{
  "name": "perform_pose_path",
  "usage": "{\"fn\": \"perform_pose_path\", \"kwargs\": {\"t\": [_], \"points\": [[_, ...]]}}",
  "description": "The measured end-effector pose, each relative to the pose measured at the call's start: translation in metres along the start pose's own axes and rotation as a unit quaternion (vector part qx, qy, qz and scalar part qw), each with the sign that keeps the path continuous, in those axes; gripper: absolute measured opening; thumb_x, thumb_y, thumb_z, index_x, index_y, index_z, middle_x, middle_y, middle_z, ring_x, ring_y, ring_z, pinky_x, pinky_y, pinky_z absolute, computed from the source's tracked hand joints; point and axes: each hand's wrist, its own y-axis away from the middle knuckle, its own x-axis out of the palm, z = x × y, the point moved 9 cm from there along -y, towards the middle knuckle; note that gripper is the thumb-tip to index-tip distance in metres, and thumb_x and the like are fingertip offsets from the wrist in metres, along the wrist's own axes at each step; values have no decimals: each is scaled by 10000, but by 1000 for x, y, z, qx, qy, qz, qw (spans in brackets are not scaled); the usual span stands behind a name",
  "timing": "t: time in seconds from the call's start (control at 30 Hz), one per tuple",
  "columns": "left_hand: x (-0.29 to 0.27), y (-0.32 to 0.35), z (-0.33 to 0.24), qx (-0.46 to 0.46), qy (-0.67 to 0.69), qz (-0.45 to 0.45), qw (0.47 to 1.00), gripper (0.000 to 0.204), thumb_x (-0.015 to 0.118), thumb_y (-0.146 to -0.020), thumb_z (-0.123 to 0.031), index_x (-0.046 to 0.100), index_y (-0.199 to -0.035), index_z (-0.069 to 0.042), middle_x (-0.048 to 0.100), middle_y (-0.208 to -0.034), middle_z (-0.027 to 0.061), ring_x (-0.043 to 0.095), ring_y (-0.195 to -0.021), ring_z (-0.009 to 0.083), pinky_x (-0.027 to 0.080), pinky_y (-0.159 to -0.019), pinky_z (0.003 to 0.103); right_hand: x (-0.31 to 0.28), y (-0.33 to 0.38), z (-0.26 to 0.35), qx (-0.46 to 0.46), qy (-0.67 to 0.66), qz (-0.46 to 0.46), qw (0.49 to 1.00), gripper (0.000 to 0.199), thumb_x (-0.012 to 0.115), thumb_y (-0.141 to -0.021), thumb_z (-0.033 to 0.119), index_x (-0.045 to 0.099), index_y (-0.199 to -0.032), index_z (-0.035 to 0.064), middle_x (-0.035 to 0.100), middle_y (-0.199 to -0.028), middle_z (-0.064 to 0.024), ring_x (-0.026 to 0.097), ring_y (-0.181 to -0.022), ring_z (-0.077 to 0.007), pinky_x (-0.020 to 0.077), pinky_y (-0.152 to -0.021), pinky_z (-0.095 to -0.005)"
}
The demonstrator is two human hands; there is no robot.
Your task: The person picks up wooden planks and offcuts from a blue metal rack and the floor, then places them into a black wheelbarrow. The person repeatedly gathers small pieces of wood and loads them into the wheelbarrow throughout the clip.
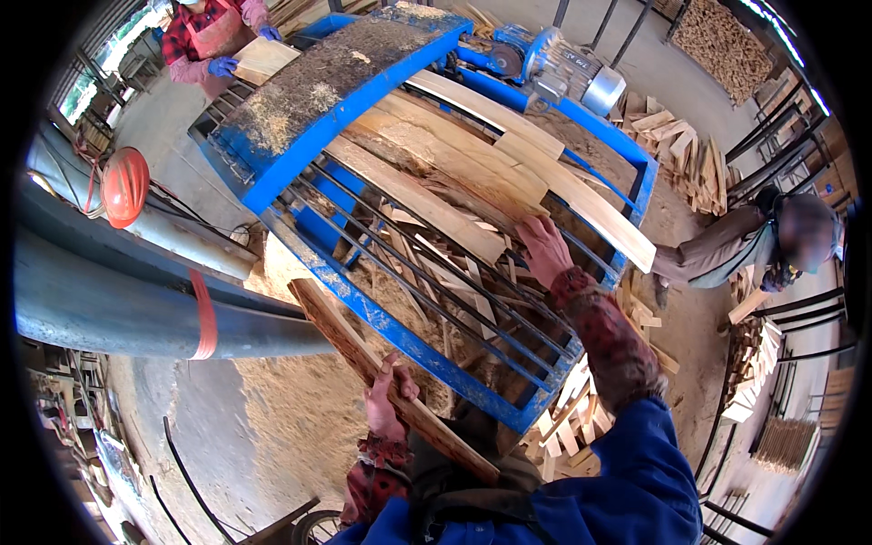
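My left hand (389,392) is closed around a long bark-edged wooden slab (341,331), which slants beside the near left edge of a blue machine frame (372,318). My right hand (543,247) reaches forward, its fingers resting on the near end of a wide board (454,150); whether they grip it cannot be made out. That board lies on the machine's dark bars, its far part under a blue sawdust-covered hood (318,82). To its left is a narrower board (418,200), and to its right a long pale plank (590,204).
A blue motor (572,73) sits on the machine's far right. Beyond the hood, a gloved co-worker (213,45) holds a board; another person (763,241) bends at the right. A large grey pipe (136,295) runs along the left, near an orange helmet (124,186). Cut wood (677,136) lies heaped at right.
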Motion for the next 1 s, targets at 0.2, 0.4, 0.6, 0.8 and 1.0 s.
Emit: {"fn": "perform_pose_path", "kwargs": {"t": [0.2, 0.4, 0.6, 0.8, 1.0], "points": [[-5, 3, -6, 12, 18, -34, 999, 377, 636, -922, -246, 534, -1185, 4, 585, -769, 83, 519, -551, 153, 403, -518, 315, 16, -23, 6, -43, 99, 23, 994, 521, 602, -736, 52, 540, -1253, 69, 458, -1243, -162, 434, -1201, -350, 369, -975, -500], [1, 0, -5, 0, 41, 8, 999, 361, 623, -938, -213, 521, -1206, 7, 604, -830, 98, 521, -584, 161, 418, -553, 322, 29, -38, -10, -16, 88, 46, 995, 501, 559, -779, 28, 496, -1276, 45, 552, -1129, -184, 539, -1098, -351, 431, -932, -454], [11, -1, -19, 8, -1, 24, 1000, 447, 605, -932, -297, 495, -1230, 16, 593, -849, 94, 510, -603, 156, 416, -563, 306, -47, -18, -1, 59, -53, 103, 992, 500, 563, -781, 46, 477, -1271, -1, 588, -1003, -229, 595, -898, -423, 498, -763, -491], [10, -10, -15, 13, -40, 39, 998, 443, 584, -948, -317, 498, -1228, 16, 596, -854, 97, 518, -607, 157, 420, -567, 307, -80, 121, 33, 146, -245, 70, 956, 495, 594, -784, -35, 529, -1274, -16, 630, -1113, -232, 632, -1031, -368, 505, -882, -390], [50, -24, -8, 51, -47, 80, 994, 501, 560, -964, -410, 502, -1226, 13, 641, -890, 128, 557, -631, 169, 447, -566, 302, -78, 193, 130, 288, -397, 94, 867, 448, 645, -851, 23, 531, -1283, -9, 653, -1097, -185, 655, -1006, -257, 512, -859, -334]]}}
